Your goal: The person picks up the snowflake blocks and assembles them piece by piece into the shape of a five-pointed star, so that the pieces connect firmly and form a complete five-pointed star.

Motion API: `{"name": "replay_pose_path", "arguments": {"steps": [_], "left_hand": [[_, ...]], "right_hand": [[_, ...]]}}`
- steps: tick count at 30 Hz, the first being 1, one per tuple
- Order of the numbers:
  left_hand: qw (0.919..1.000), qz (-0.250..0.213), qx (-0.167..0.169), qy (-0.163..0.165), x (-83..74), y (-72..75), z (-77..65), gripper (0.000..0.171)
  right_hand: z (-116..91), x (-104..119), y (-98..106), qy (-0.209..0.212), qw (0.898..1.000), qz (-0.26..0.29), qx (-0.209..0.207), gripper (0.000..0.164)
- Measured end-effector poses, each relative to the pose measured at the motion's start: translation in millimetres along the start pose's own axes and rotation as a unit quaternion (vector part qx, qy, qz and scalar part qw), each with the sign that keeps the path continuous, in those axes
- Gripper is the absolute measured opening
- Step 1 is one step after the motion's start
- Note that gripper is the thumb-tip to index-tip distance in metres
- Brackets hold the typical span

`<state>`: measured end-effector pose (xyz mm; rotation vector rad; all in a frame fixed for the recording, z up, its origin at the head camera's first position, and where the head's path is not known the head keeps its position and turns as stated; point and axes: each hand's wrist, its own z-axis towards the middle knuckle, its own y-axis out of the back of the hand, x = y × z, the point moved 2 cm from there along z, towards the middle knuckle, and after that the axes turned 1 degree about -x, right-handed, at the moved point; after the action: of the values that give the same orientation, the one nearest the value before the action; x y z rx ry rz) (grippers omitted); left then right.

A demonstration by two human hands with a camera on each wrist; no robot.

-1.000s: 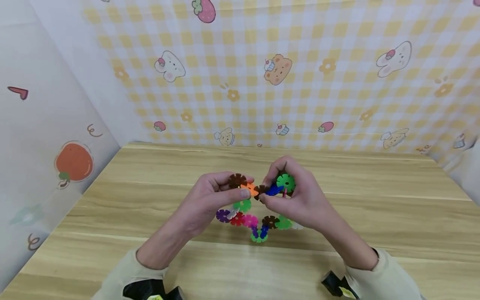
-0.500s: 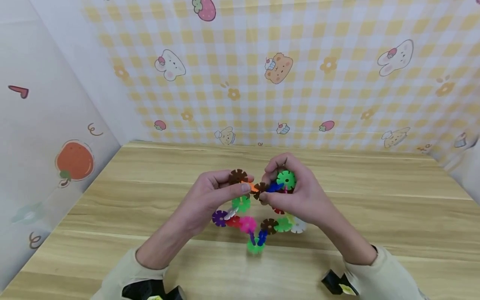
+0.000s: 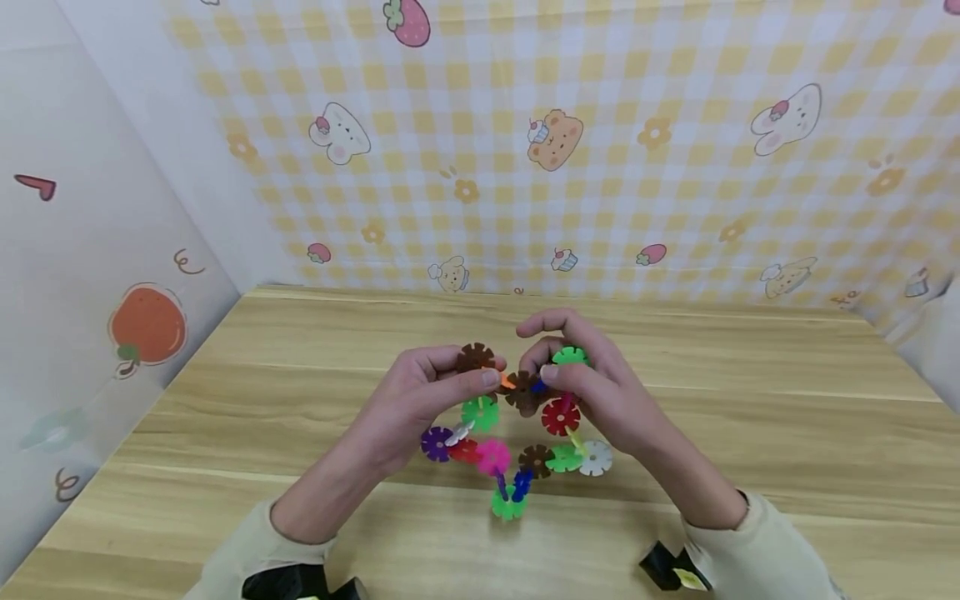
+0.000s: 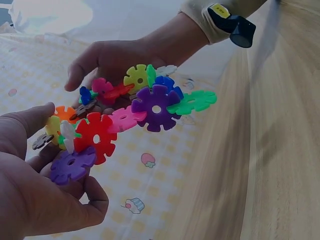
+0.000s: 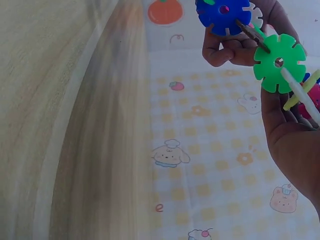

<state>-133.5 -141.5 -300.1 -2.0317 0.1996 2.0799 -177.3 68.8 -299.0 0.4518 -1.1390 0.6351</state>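
Note:
A closed-looking loop of notched plastic snowflake discs hangs between my hands above the table. My left hand (image 3: 420, 400) pinches its upper left part at an orange disc (image 3: 507, 381), thumb on top; a brown disc (image 3: 476, 357) stands by those fingers. Right of the orange one is another brown disc (image 3: 522, 392), then a blue disc (image 3: 538, 386) at my right hand (image 3: 611, 392). That thumb and a bent finger grip the loop there, while the index finger is raised off it. Pink (image 3: 494, 457), white (image 3: 596, 458) and green discs (image 3: 508, 504) hang below. In the left wrist view a purple disc (image 4: 145, 105) faces the camera.
The wood-grain table (image 3: 225, 467) lies under both hands. Behind it hangs a yellow checked cloth (image 3: 480, 217) with cartoon prints, and a pale printed cloth (image 3: 67, 250) covers the left side. Black wrist cameras (image 3: 288, 581) sit at the sleeves.
My right thumb has shifted back from the brown disc and the index finger has lifted. The lower part of the loop has swung down and nearer, showing more of the red and white discs.

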Motion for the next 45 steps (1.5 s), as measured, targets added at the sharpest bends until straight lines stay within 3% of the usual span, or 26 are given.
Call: {"name": "replay_pose_path", "arguments": {"steps": [7, 13, 19, 24, 28, 32, 36, 41, 45], "left_hand": [[0.9998, 0.017, 0.000, 0.005, 2.7, 1.5, 0.8, 0.029], [0.9992, 0.032, 0.005, 0.023, 2.7, 1.5, 1.2, 0.033], [0.9974, 0.047, 0.029, 0.047, 4.3, 12.4, 1.2, 0.054], [0.9982, 0.028, 0.001, 0.052, 6.1, 19.2, 4.4, 0.048], [0.9982, 0.000, -0.030, 0.051, 8.3, 18.6, 8.1, 0.035], [0.9970, 0.000, -0.054, 0.056, 15.0, 19.5, 12.7, 0.026], [0.9955, 0.007, -0.061, 0.072, 27.5, 22.9, 17.3, 0.026], [0.9930, 0.022, -0.060, 0.099, 45.0, 25.6, 22.8, 0.026], [0.9899, 0.050, -0.056, 0.120, 54.7, 25.2, 24.5, 0.025]], "right_hand": [[-0.9, -3.5, -1.2, -0.028, 0.999, 0.014, -0.024, 0.024], [-2.5, -5.8, -0.2, -0.072, 0.994, -0.019, -0.085, 0.026], [-6.1, -13.2, 11.8, -0.094, 0.979, 0.043, -0.173, 0.027], [-8.8, -16.6, 21.8, -0.106, 0.961, 0.082, -0.242, 0.029], [-12.3, -17.9, 24.0, -0.117, 0.956, 0.084, -0.256, 0.030], [-20.5, -20.0, 23.0, -0.157, 0.957, 0.039, -0.240, 0.031], [-27.6, -23.2, 26.8, -0.224, 0.957, -0.020, -0.183, 0.036], [-34.9, -28.7, 40.3, -0.323, 0.941, -0.077, -0.068, 0.026], [-39.1, -34.6, 49.0, -0.353, 0.929, -0.112, -0.003, 0.022]]}}
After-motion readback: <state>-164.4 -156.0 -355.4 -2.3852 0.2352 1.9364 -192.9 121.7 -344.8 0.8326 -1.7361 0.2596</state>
